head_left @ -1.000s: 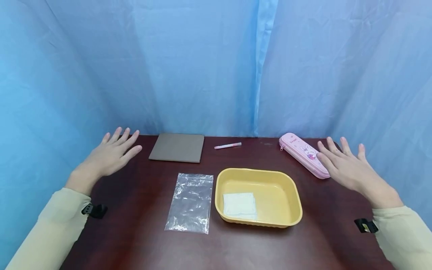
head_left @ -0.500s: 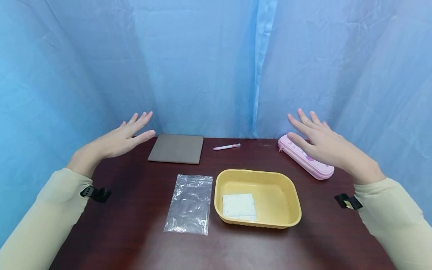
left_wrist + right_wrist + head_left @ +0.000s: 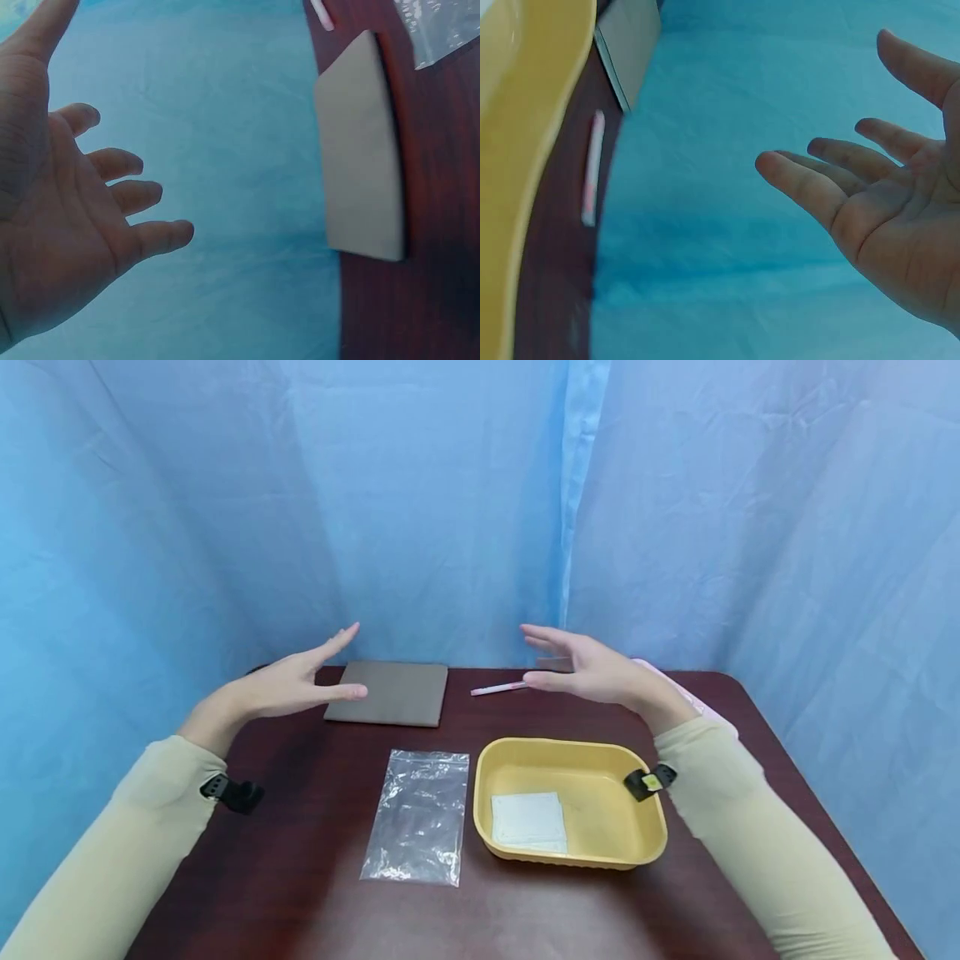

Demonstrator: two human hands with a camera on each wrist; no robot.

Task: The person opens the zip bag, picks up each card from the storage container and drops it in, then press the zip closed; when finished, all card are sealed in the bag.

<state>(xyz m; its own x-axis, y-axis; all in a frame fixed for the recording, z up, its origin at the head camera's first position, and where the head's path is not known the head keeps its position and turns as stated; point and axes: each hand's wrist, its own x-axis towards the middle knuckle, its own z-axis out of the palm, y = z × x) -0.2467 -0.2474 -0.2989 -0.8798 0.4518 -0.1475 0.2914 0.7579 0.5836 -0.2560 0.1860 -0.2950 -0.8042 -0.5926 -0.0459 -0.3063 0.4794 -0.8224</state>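
Both hands are raised above the table with nothing in them. My left hand [image 3: 288, 681] has its fingers extended and thumb apart, overlapping the left edge of a flat grey-brown notebook [image 3: 393, 693] in the head view. The left wrist view shows its bare palm beside the notebook. My right hand [image 3: 588, 668] reaches inward, fingers spread from the thumb, overlapping the end of a white and pink pen [image 3: 497, 689]. Below its wrist stands a yellow plastic tub [image 3: 600, 777] holding a stack of white square packets [image 3: 528, 818]. A pink pencil case [image 3: 693, 697] lies mostly hidden behind the right forearm.
A transparent zip bag [image 3: 416, 818] lies flat left of the tub. The dark reddish-brown table [image 3: 285, 877] is enclosed at the back and sides by blue curtains [image 3: 450, 510]. A black strap band sits at each wrist.
My right hand has swept left from over the pencil case toward the pen. My left hand has shifted slightly right, its fingers turning inward. The objects on the table stay in place.
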